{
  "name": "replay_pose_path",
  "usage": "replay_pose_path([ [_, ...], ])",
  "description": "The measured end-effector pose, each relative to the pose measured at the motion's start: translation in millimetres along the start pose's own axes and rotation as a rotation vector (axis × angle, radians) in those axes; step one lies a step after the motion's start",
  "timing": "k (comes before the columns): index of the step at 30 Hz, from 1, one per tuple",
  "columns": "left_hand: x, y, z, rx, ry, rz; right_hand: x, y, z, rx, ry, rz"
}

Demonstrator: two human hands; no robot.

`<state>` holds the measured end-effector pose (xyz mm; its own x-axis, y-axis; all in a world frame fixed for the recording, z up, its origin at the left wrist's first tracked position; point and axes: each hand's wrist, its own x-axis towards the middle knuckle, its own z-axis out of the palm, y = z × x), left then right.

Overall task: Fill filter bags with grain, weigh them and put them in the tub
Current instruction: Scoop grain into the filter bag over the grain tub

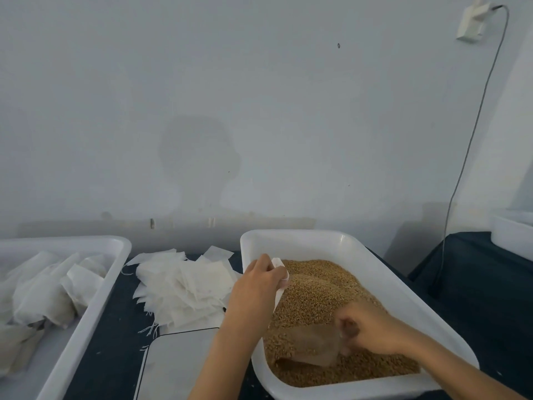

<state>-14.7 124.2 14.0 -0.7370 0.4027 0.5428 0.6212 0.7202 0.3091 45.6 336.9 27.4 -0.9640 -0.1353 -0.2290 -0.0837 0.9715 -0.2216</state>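
Under both hands sits a white bin (398, 293) heaped with golden-brown grain (314, 295). The right hand (372, 327) is blurred; its fingers curl around the handle end of a clear plastic scoop (311, 346), whose mouth lies on the grain at the bin's near left corner. The left hand (256, 287), further in and above the bin's left wall, pinches the top of a white filter bag (279, 281), which hangs down against the grain slope; whether the bag holds any grain cannot be told.

Just left of the left forearm, at the near edge, lies a flat pale slab with a dark border (178, 362), resting on the dark tabletop (112, 336); it may be the scale, though no display shows. Beyond it, left of the left hand, a loose pile of empty filter bags (184, 287) spreads over the tabletop, some with threads trailing off.

Well to the left of both hands, a second white tub (86, 313) holds filled bags (43, 295) lying in a jumble.

Far to the right of the right hand, the corner of another white container (513, 232) stands on a dark surface. Behind everything is a pale wall (259, 96), with a socket box (473, 21) high up on the right and a thin cable (473, 134) running down from it.
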Motion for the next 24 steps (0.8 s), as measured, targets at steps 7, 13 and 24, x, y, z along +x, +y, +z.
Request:
replay_pose_path([
  [7, 0, 0, 2, -0.052, -0.040, 0.040, -28, 14, -40, 0.131, 0.042, 0.092],
  [13, 0, 4, 8, -0.036, -0.067, 0.107, -46, 20, -76, 0.193, 0.167, 0.095],
  [24, 3, 10, 6, -0.133, -0.163, 0.219, -34, 0, -102, -0.103, 0.184, 0.117],
])
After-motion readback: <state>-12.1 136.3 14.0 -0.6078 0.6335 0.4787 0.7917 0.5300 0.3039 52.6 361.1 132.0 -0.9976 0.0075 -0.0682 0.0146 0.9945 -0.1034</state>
